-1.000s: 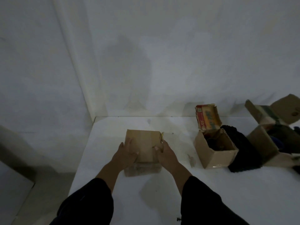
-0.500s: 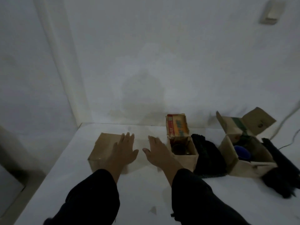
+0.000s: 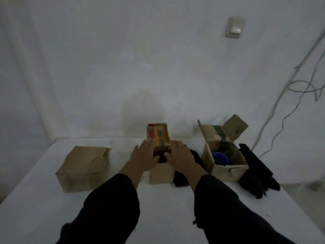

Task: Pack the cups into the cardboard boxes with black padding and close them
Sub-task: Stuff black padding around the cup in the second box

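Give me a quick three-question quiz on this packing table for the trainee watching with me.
1. True or false: the left box is closed.
2. Fill in: the left hand and right hand are at the open top of the ___ box.
3. The blue cup lies in: A the left box; B a hand; C the right box.
Key: 1 true. 2 middle: the middle box. 3 C.
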Demonstrator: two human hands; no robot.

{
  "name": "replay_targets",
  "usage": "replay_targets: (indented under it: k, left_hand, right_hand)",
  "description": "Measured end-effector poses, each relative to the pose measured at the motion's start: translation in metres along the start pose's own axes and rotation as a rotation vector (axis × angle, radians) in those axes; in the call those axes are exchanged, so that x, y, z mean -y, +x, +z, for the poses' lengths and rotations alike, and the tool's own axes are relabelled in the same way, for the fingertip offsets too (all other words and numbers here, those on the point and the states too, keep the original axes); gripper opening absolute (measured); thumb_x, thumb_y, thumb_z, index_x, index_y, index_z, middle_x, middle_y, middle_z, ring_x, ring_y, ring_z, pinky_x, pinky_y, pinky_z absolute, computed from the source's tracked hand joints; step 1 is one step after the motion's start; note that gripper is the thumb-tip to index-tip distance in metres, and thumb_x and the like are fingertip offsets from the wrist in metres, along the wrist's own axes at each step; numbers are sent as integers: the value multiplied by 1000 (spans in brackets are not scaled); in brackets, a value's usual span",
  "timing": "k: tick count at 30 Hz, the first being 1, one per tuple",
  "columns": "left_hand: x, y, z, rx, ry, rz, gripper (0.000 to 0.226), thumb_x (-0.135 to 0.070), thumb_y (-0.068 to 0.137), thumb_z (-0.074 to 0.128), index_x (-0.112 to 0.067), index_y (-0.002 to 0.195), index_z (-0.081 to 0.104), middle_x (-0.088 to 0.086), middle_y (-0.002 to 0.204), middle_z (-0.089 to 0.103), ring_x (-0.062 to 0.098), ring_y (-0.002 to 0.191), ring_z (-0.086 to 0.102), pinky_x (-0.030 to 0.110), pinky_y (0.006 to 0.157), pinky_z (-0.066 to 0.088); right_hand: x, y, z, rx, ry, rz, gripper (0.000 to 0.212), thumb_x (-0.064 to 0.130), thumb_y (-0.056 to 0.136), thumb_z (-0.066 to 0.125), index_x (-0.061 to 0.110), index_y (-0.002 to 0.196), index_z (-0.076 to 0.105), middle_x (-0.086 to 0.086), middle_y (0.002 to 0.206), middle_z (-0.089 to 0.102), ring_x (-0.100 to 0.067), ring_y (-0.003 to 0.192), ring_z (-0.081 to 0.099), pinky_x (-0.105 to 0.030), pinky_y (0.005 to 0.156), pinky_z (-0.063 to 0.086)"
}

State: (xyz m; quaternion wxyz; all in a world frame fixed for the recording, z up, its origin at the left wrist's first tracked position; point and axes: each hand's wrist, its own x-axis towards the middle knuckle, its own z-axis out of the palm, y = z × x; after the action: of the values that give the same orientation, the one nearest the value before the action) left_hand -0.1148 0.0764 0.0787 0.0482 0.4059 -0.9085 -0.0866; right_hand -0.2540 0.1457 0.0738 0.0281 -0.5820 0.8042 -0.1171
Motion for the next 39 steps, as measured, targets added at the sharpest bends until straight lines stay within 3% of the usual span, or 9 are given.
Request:
replay_targets:
  k: [8, 15, 20, 24, 34, 39]
  left_hand:
    - [-33, 33, 16, 20, -53, 106, 70, -40, 96, 42, -10, 150, 9, 6, 158, 12, 25, 147, 9, 44, 117, 18]
    - [-44, 62, 43, 59, -142, 157, 65, -35, 94, 47, -9, 147, 21, 7, 154, 23, 24, 144, 17, 42, 116, 23]
    - [-60, 78, 62, 151, -98, 167, 72, -38, 96, 42, -9, 151, 5, 6, 159, 9, 22, 147, 4, 43, 119, 15]
    - [-80, 89, 73, 185, -76, 176, 71, -37, 97, 40, -8, 151, 3, 9, 159, 7, 25, 147, 3, 38, 120, 12]
    - [-116, 111, 104, 300, -81, -40, 66, -25, 99, 34, -6, 150, -3, 19, 158, 1, 33, 147, 0, 41, 120, 9]
    - [-138, 118, 117, 291, 31, -169, 69, -24, 98, 34, -5, 150, -7, 28, 155, -6, 39, 145, -2, 43, 119, 1]
  right_hand:
    - [-52, 5, -8, 70, -52, 65, 62, 42, 99, 36, 12, 150, 16, -7, 158, 17, -26, 147, 11, -45, 118, 16]
    - [-90, 20, 4, 100, -30, 98, 61, 42, 99, 37, 11, 149, 19, -9, 156, 22, -28, 146, 14, -45, 118, 19]
    - [-108, 23, 26, 133, 15, 119, 61, 41, 97, 42, 10, 147, 24, -9, 153, 28, -26, 144, 21, -39, 118, 21]
    - [-129, 28, 42, 164, 42, 99, 62, 41, 98, 41, 9, 148, 24, -9, 155, 27, -25, 145, 19, -40, 118, 20]
    - [-170, 49, 72, 302, 173, 36, 59, 40, 100, 37, 9, 148, 24, -11, 156, 24, -28, 147, 13, -42, 118, 20]
    - [-181, 59, 87, 416, 230, 50, 57, 41, 99, 34, 9, 146, 28, -12, 151, 31, -30, 141, 27, -46, 112, 30]
